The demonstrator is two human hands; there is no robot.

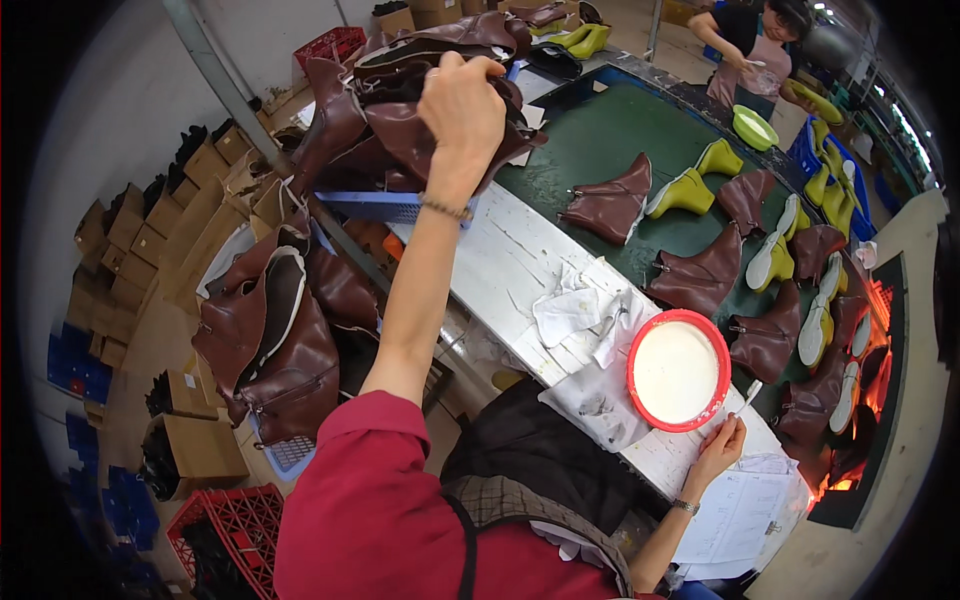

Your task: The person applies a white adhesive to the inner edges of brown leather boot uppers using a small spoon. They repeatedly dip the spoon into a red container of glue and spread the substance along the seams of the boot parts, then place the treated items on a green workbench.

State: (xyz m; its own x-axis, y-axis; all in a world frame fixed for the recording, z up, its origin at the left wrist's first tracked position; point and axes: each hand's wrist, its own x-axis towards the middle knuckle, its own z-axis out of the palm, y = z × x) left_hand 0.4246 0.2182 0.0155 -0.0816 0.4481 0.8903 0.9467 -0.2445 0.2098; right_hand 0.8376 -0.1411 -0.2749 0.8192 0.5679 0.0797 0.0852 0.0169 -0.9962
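My left hand [465,108] reaches far forward over a heap of dark brown leather boot uppers [405,135] piled in a blue plastic basket [375,207]. Its fingers curl down around the edge of one upper; the fingertips are partly hidden. By the near edge of the bench, my right hand [718,452] pinches a small brush [748,396] with its pale tip pointing away from me. Just left of the brush stands a red-rimmed bowl [637,392] full of creamy white liquid [677,372].
Brown boots [700,270] and yellow-green soles [683,193] lie on the green conveyor belt [590,140], which runs toward a glowing orange heater [880,300]. More uppers [270,330] fill a basket at my left. Opposite, a co-worker [755,60] handles a sole near a green bowl [754,128]. Papers [735,515] lie at right.
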